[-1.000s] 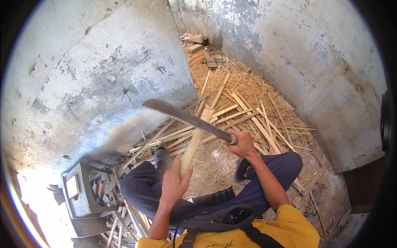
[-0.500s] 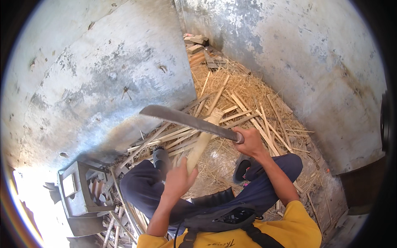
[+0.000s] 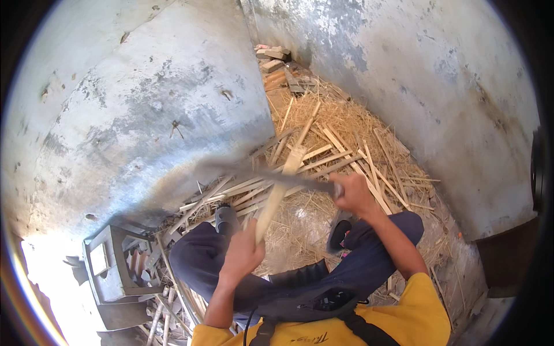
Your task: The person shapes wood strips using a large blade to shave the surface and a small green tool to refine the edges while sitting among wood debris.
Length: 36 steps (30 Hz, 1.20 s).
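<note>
My left hand point(image 3: 242, 254) is closed round the near end of a pale split bamboo piece point(image 3: 270, 213), which slants up and away between my knees. In my right hand point(image 3: 353, 193) is the handle of a machete point(image 3: 245, 172), its long blade pointing left and smeared by motion. The blade crosses the bamboo below its far end; whether it touches the bamboo I cannot tell. Several cut bamboo strips point(image 3: 355, 158) lie crosswise on the floor just beyond my hands.
Straw-like shavings point(image 3: 352, 118) cover the floor between two worn walls point(image 3: 150, 92). Bricks point(image 3: 274, 56) are stacked in the far corner. At the left stands a grey box-like frame point(image 3: 115, 262), with bamboo sticks point(image 3: 157, 314) near it. My feet in dark shoes point(image 3: 341, 232) rest beside the bamboo.
The machete has swung a little downward and its blade is now blurred. My left hand and the bamboo have shifted slightly left, the bamboo tilting a bit.
</note>
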### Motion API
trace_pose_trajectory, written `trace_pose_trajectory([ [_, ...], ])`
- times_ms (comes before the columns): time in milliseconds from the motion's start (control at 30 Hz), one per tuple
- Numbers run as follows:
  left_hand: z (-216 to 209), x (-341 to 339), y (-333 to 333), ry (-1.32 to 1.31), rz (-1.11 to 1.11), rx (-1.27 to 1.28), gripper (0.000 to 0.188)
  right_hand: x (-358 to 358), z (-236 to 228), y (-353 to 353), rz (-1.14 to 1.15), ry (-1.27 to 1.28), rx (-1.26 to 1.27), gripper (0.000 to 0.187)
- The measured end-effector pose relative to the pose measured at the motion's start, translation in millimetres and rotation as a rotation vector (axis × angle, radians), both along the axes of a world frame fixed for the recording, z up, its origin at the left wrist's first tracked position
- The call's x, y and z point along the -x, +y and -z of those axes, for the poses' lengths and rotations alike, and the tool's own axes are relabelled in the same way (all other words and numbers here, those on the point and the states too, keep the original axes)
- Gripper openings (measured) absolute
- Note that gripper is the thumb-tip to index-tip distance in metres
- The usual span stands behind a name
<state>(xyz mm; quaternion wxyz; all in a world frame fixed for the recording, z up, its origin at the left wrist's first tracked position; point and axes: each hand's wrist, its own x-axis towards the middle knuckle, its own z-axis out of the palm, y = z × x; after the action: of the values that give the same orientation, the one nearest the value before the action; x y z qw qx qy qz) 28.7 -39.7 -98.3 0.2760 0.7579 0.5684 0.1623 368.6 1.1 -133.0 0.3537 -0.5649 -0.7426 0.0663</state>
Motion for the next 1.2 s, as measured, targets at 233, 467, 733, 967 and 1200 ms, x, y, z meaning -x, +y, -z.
trace_pose_trajectory([
  [233, 6, 3, 5, -0.025, -0.008, -0.025, 0.036, 2, -2, -6, 0.036, -0.079, -0.022, 0.024],
  [467, -5, 15, 10, -0.115, -0.029, 0.134, 0.035, -13, 12, 7, 0.173, 0.096, 0.089, 0.024],
  [733, 1, 21, 5, -0.245, 0.073, 0.151, 0.024, -24, -19, -13, 0.299, 0.315, 0.130, 0.028],
  [967, -35, 27, 24, -0.660, 0.054, 0.919, 0.022, 13, -23, -30, 0.152, 0.383, 0.084, 0.018],
  [1200, -32, 28, 25, -0.775, 0.147, 1.085, 0.022, 48, -12, -27, 0.016, 0.097, -0.103, 0.018],
])
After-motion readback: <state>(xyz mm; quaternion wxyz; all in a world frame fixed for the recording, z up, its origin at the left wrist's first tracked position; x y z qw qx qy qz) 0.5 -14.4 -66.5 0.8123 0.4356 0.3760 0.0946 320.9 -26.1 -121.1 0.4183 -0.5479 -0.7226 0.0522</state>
